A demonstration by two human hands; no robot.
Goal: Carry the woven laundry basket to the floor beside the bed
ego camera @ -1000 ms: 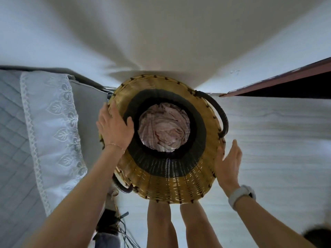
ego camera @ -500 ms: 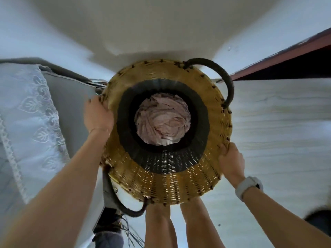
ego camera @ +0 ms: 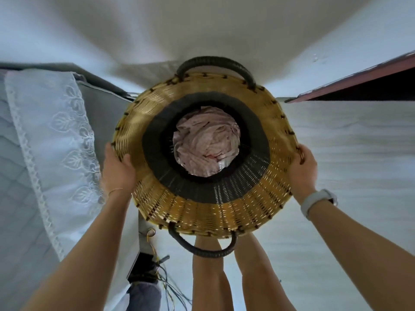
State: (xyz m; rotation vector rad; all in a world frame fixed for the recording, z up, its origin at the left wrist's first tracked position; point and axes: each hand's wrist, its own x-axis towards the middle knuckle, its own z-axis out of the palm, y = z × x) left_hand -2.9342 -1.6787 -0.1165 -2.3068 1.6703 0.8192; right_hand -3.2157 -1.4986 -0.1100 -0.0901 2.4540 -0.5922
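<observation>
I look straight down into the woven laundry basket [ego camera: 202,209], tan wicker with a dark inner band and two dark loop handles, one at its far side and one at its near side. Crumpled pink cloth [ego camera: 205,140] lies at its bottom. My left hand [ego camera: 116,169] grips the left rim, thumb over the edge. My right hand [ego camera: 303,164], with a pale wristband, grips the right rim. The bed [ego camera: 45,142] with a white lace-edged cover lies just left of the basket. My legs show under the basket's near edge.
A white wall fills the top. Pale wood-look floor [ego camera: 348,142] spreads to the right. A dark reddish-framed opening or furniture edge [ego camera: 359,86] sits at the upper right. Loose cables and a dark device [ego camera: 155,265] lie on the floor by the bed's side, near my left forearm.
The basket has turned, so its handles now sit far and near instead of to the sides. Both hands have closed on the rim, the right one from an open pose.
</observation>
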